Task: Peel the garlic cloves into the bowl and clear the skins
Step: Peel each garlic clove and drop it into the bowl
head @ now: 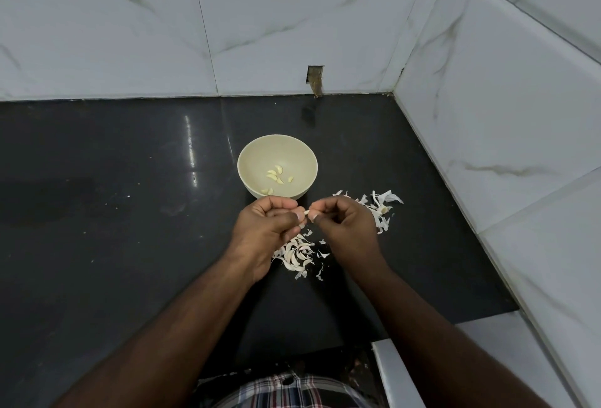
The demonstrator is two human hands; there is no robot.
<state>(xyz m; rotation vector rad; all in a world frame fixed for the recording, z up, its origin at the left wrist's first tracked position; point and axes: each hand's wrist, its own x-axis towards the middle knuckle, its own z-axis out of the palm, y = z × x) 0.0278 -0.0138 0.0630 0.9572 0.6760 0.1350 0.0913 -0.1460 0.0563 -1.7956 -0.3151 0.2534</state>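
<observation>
The left hand (270, 222) hangs over the dark surface (113, 212), its grip narrow, fingers curled and pinching one end of a garlic clove (306, 212). Just beyond it stands the cream bowl (247, 160), upright, holding several peeled cloves (276, 175) near its bottom (about six, pale yellow). Below the hands lies a heap of skins (297, 255). The right hand (344, 222) pinches the clove's other end with thumb and forefinger, its other fingers curled. A second scatter of papery skins (382, 206) lies partly hidden behind that hand.
</observation>
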